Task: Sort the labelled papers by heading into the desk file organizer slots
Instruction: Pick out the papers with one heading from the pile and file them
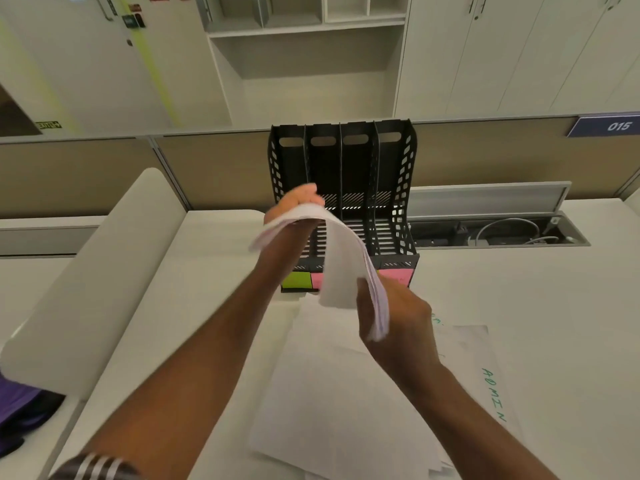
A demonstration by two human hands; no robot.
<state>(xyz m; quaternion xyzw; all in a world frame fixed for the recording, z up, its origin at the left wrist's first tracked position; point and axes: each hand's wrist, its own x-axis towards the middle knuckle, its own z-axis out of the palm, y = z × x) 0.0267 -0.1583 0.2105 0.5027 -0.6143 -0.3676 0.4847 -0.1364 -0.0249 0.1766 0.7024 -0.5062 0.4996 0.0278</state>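
A black desk file organizer [398, 216] with several upright slots stands at the back of the white desk; green and pink sticky labels [296, 280] sit on its front edge. I hold a bent stack of white papers [341, 258] in the air in front of it. My left hand [294, 202] grips the stack's far end near the left slots. Gripping its near end is my right hand [398, 320]. More papers [346, 393] lie on the desk below, one showing green handwriting "ADMIN" [495, 394].
A white padded divider [97, 282] runs along the left. An open cable tray [498, 230] with wires lies right of the organizer. Brown partition panels and white cabinets stand behind. A purple cloth [17, 410] lies at the lower left.
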